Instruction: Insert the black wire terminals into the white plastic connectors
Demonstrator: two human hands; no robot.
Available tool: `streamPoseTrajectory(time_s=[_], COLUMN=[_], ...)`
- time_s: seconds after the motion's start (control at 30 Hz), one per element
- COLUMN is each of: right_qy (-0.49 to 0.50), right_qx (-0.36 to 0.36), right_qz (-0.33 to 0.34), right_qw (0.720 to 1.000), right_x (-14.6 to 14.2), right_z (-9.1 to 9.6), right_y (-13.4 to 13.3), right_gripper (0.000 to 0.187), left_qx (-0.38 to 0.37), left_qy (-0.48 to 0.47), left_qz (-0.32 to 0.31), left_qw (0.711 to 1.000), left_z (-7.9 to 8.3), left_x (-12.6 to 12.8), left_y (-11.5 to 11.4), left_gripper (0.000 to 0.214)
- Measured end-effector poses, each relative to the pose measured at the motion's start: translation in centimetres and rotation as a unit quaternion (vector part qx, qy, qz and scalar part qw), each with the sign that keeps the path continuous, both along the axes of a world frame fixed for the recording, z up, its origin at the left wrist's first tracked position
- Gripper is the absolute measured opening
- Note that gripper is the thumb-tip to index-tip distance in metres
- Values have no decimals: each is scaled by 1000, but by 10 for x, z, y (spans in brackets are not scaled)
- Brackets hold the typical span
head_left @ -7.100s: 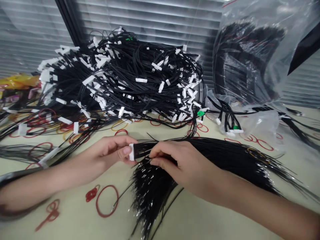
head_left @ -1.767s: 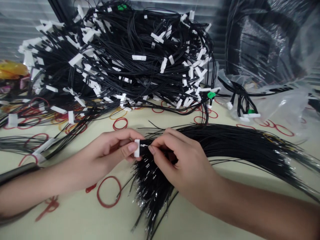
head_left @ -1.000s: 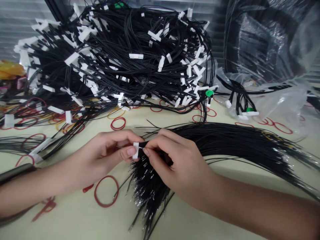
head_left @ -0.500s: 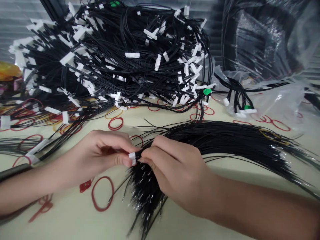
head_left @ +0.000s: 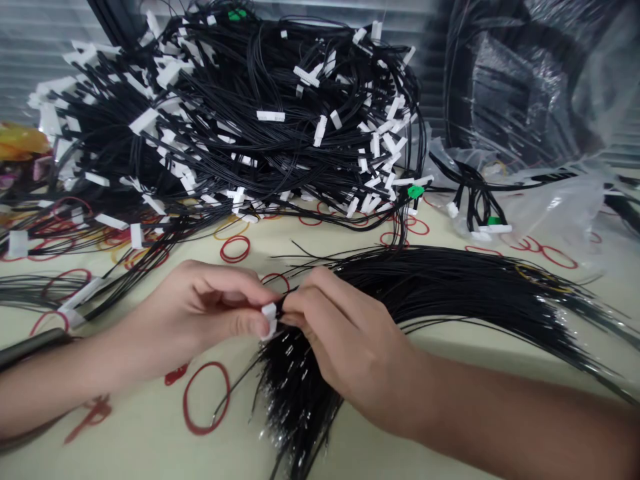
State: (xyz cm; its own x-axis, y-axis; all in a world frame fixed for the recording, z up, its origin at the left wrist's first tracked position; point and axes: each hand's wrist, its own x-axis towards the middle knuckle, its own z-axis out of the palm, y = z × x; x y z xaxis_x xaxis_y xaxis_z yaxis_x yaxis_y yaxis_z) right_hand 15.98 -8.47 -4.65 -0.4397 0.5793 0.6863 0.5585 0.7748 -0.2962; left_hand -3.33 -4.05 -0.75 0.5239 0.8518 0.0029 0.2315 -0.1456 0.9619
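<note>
My left hand pinches a small white connector housing between thumb and forefinger. Right against it, my right hand pinches a thin black wire at the connector's back, fingers pressed together. Both hands hover over a thick bundle of loose black wires with shiny metal terminals fanned out below the hands. The bundle runs off to the right across the table.
A big heap of finished black harnesses with white connectors fills the back. A clear plastic bag of black wires stands at back right. Red rubber bands lie scattered on the cream table. A green connector sits mid-right.
Both hands stay joined at the connector. The left hand has turned the white housing so less of it shows, and the right fingers have closed in tighter on the wire.
</note>
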Motion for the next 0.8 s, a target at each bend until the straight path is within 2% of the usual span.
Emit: streamPoseTrajectory(time_s=[0.13, 0.23, 0.33, 0.43, 0.63, 0.8], right_qy=[26, 63, 100, 106, 101, 70], right_qx=[-52, -51, -47, -44, -30, -62], right_qz=[-20, -35, -38, -28, 8, 7], right_qw=[998, 996, 993, 993, 994, 996], right_x=[1, 3, 4, 3, 5, 7], right_z=[-1, -1, -1, -3, -3, 0], right_y=[1, -1, 0, 1, 1, -2], right_gripper=[28, 27, 34, 33, 16, 18], left_qx=[53, 93, 117, 109, 82, 57], left_qy=[5, 32, 51, 50, 42, 58], left_qz=[26, 15, 2, -18, -41, -43], left_qw=[998, 995, 992, 993, 995, 996], left_z=[-5, -6, -6, -6, -6, -5], left_x=[0, 0, 0, -1, -1, 0], left_y=[0, -2, -4, -3, -2, -5], left_gripper=[18, 18, 20, 20, 19, 14])
